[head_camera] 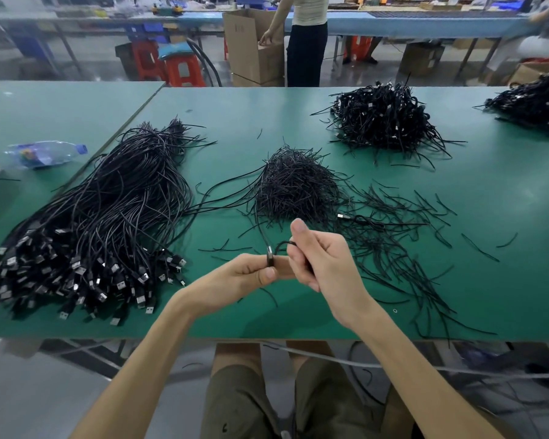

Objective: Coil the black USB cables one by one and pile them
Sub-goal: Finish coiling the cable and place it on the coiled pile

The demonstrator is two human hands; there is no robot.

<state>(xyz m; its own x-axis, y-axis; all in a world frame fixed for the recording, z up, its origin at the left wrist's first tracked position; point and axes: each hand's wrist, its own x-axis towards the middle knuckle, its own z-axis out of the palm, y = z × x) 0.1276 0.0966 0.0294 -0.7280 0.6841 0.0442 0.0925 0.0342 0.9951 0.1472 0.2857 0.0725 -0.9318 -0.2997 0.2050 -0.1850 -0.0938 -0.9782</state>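
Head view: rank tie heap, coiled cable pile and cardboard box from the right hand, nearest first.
1. Tie heap, centre, just beyond the right hand.
2. Coiled cable pile, farther back, to the right.
3. Cardboard box, on the floor behind the table.

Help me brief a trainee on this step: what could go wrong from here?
1. The cable held by the left hand and right hand trails past the tie heap. Pulling it in may drag ties along.
2. Its far end seems to run towards the uncoiled bundle, so it might snag neighbours there.
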